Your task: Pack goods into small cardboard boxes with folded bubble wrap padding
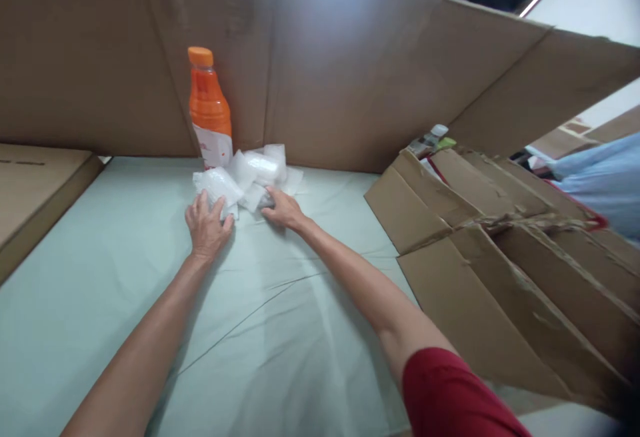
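From my red sleeve (450, 390) at five o'clock I reach toward twelve, left hand (207, 224) clamped on the pile of clear bubble-wrap pieces (255, 170), right hand (283, 209) touching it, grip unclear, while the orange plastic bottle (210, 110) at eleven stands bare, nothing wrapped yet.

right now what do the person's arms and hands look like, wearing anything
Both forearms are bare. The left hand and right hand show no gloves, watch or rings. A red short sleeve covers the right upper arm; no sleeve shows on the left.
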### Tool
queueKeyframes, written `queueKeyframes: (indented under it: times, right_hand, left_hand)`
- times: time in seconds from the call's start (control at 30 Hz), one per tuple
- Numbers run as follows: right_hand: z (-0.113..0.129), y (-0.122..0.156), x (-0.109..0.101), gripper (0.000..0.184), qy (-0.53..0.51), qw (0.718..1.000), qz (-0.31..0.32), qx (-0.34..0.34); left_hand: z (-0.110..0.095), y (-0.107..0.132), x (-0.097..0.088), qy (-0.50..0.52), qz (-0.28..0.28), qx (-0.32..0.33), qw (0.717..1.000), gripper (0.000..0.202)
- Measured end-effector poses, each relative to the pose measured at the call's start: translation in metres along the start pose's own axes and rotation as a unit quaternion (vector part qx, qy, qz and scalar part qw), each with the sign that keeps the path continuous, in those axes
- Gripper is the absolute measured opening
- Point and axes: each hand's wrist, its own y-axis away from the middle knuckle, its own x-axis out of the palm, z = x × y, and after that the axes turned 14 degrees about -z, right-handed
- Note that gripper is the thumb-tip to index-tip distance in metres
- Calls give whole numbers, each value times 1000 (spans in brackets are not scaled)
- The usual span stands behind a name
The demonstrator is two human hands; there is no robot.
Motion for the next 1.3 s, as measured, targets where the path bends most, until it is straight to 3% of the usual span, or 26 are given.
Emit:
queueKeyframes:
  times: [0.13, 0.27, 0.33, 0.43, 0.53, 0.6, 0.7, 0.8, 0.9, 1.1, 1.2, 1.3]
  right_hand:
    - [13, 9, 4, 65, 5, 1000, -12, 29]
    - [23, 68, -26, 55, 23, 998, -57, 31]
    - [28, 116, -54, 47, 40, 995, -96, -9]
    - [23, 196, -112, 42, 115, 972, -197, -53]
    - [-3, 260, -179, 58, 248, 923, -294, 12]
    - [-26, 284, -215, 71, 338, 892, -289, 86]
    - [-49, 298, -246, 59, 422, 864, -193, 197]
    - [-51, 297, -256, 36, 438, 844, -101, 294]
    - [-41, 297, -255, 26, 432, 854, -80, 278]
    - [-4, 312, -231, 15, 340, 931, -129, 33]
    - [29, 311, -213, 20, 231, 955, -150, -106]
    - [59, 308, -203, 21, 99, 964, -141, -202]
  left_hand:
    - [1, 0, -4, -11, 20, 27, 999, 46]
    - [2, 2, -6, 18, -11, 44, 999, 45]
    - [-2, 3, -9, 41, -30, 51, 997, 51]
    - [-13, 8, -21, 51, -40, 49, 997, 63]
    - [-24, 21, -45, 43, -33, 51, 997, 68]
    - [-31, 35, -64, 47, -26, 72, 996, 68]
    - [-39, 65, -93, 66, -12, 104, 992, 63]
    - [-44, 99, -117, 93, -3, 113, 989, 57]
    - [-42, 128, -138, 123, 5, 86, 989, 53]
    - [-32, 164, -180, 143, 38, -1, 989, 56]
    - [-36, 171, -194, 142, 34, 13, 989, 57]
    - [-43, 178, -199, 169, 49, 18, 984, 65]
